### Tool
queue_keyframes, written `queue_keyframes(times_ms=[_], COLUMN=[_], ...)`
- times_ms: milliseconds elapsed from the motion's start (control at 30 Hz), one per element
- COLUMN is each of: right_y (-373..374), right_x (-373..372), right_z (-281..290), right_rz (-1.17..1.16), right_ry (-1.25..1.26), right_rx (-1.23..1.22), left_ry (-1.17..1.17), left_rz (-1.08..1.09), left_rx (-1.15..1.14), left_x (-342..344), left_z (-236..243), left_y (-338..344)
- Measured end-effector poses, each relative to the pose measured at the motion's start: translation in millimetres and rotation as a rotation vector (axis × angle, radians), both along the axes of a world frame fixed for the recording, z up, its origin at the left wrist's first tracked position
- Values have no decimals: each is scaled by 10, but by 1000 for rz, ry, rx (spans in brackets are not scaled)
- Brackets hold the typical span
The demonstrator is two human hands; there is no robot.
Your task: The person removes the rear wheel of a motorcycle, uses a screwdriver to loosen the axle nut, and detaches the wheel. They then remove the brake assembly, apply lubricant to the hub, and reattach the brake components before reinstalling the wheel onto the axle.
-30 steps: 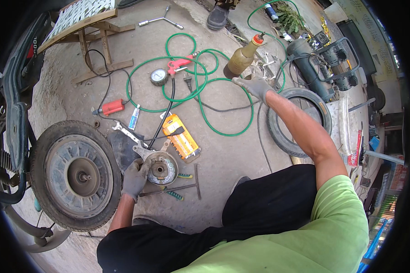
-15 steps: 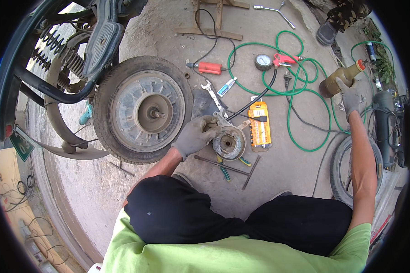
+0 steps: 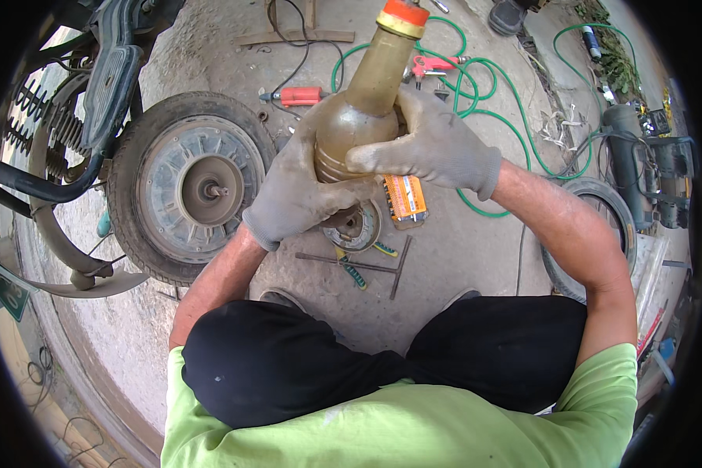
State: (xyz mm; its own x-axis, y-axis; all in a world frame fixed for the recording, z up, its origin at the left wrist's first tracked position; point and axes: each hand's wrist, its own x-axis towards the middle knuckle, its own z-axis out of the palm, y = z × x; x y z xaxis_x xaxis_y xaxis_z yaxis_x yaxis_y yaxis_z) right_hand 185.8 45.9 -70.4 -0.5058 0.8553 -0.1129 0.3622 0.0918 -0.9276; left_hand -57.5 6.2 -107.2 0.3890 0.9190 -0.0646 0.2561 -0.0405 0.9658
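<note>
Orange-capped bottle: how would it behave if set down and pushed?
The bottle would probably tip if pushed near its long, narrow neck. On its side it would likely roll, given its round shape. It may be slippery too: its shoulder looks smooth and shiny.

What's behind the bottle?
Past the left hand and right hand, the round metal part and orange box show partly; their upper ends, and whatever lies directly behind the bottle, are hidden.

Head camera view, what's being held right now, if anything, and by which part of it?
A brownish bottle, held around its wide body, below the neck, between the left grip and the right grip.
</note>
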Motion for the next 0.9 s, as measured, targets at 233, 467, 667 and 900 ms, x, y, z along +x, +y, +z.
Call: queue_keyframes(times_ms=[233,467,667,900], right_y=[-105,-213,-150,2], right_x=[-79,-29,-85,347], right_z=[-748,-1664,-1147,-575], right_rz=[98,313,288,-88], right_ry=[-82,-665,-458,-300], right_rx=[-225,-261,-353,-223], left_ry=[1,-27,181,296], left_rz=[164,274,229,108], left_rx=[-86,-178,-129,-67], left_x=[-528,-793,-921,-949], left_z=[-390,-718,-542,-473], left_y=[-366,-687,-781,-874])
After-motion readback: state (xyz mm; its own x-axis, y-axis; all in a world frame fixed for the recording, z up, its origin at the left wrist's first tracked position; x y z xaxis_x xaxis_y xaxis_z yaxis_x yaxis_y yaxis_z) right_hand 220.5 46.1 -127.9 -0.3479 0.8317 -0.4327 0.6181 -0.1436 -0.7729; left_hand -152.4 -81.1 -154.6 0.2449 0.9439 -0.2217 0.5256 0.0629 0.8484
